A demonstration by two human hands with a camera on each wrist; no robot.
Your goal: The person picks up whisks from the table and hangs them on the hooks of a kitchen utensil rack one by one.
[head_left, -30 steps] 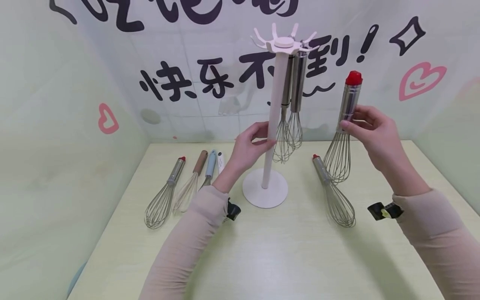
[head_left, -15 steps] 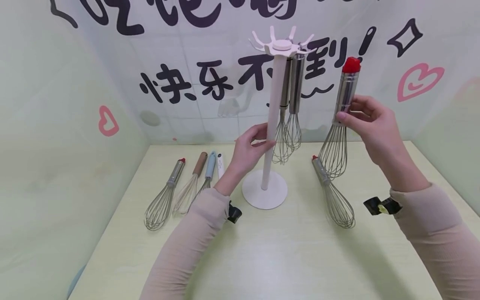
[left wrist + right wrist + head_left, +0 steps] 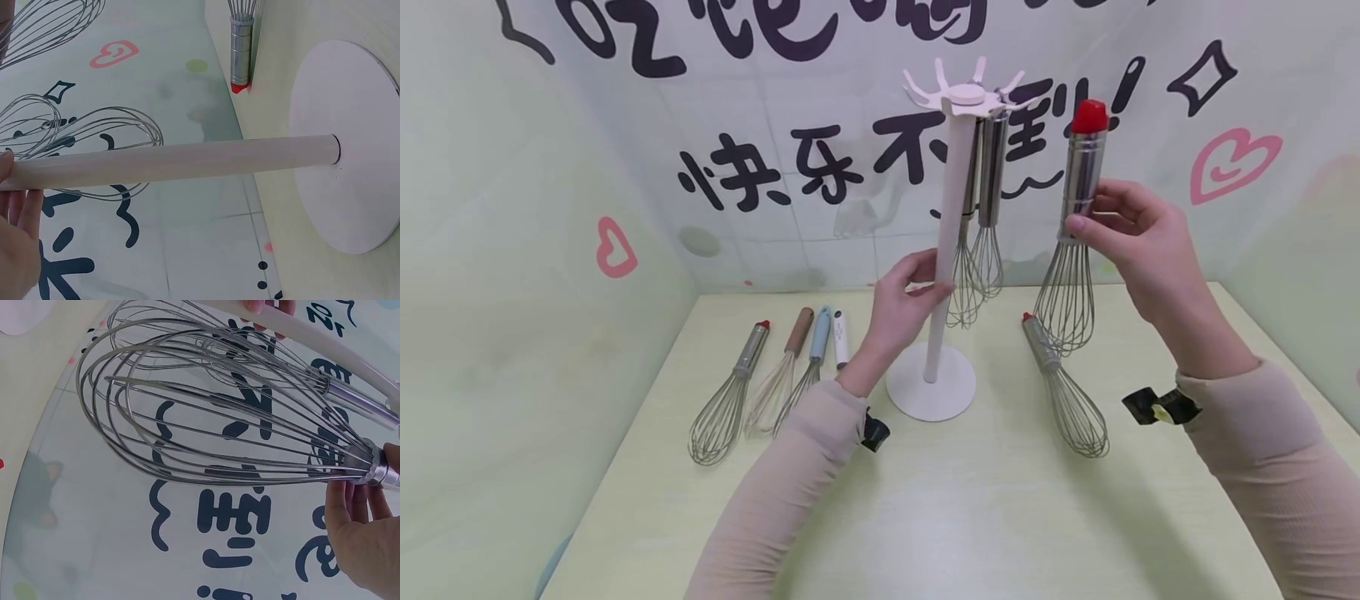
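In the head view my right hand (image 3: 1138,242) pinches the lower handle of a steel whisk (image 3: 1083,171) with a red end, held upright, wires down, to the right of a white stand. The right wrist view shows the fingers at the collar of that whisk (image 3: 369,464). My left hand (image 3: 906,304) grips the white pole of the hook stand (image 3: 951,200) partway up; the left wrist view shows the pole (image 3: 187,161) running to its round base (image 3: 350,206). Two steel whisks, one of them the nearer whisk (image 3: 994,179), hang from hooks on the stand's far right side.
Another red-ended whisk (image 3: 1075,408) lies on the table (image 3: 955,517), right of the base. To the left lie a steel whisk (image 3: 720,417), a brown-handled whisk (image 3: 800,329), a blue-handled whisk (image 3: 821,333) and a white handle (image 3: 840,337). A printed cloth (image 3: 842,258) stands behind.
My right hand has raised the red-ended whisk a little and moved it left, closer to the stand. The left hand keeps its grip on the pole.
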